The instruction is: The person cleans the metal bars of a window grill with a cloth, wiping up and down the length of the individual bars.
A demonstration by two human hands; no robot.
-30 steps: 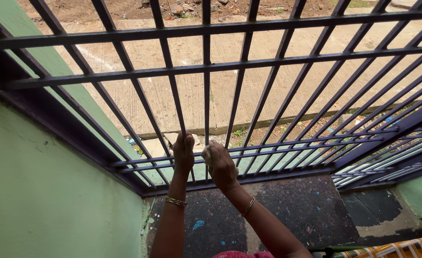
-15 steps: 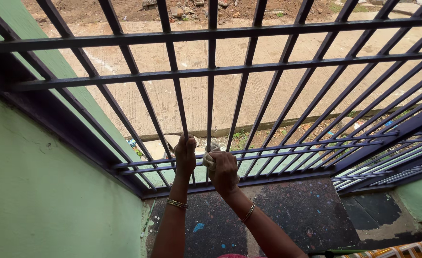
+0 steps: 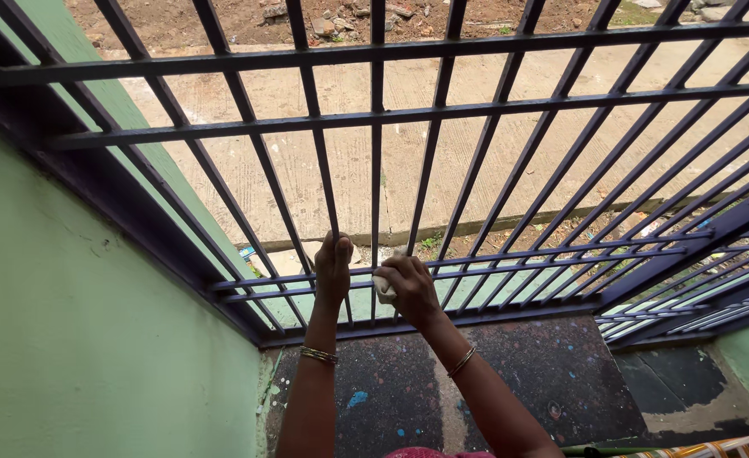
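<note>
Down low at the foot of the grille (image 3: 493, 110), we are pressing a small pale cloth (image 3: 384, 288) against one upright bar, just above the two lower rails. Crumpled into a soft wad, the cloth is showing only a little between our right hand (image 3: 410, 291) and the metal, off-white and dull against the dark paint. Our right fingers are curling tight together around it, clamping cloth and bar at once. Just beside it, our left hand (image 3: 334, 270) is gripping the neighbouring upright, fingers closed together around the bar with the thumb lying up along it. We are wearing thin gold-coloured bangles (image 3: 317, 355) on both wrists.

We are looking at slim bars of dark purple painted metal, straight and smooth with a faint sheen, the uprights crossing flat horizontal rails and fanning out toward the right. To our left a matt green plastered wall (image 3: 94, 339) is showing small scuffs. Beneath our arms the dark floor (image 3: 552, 373) is looking worn and blotchy, flecked with blue and pale paint spots. Beyond the bars a rough concrete pavement (image 3: 349, 170) is lying pale and streaked, with bare reddish soil (image 3: 179, 17) and stones past it.
</note>
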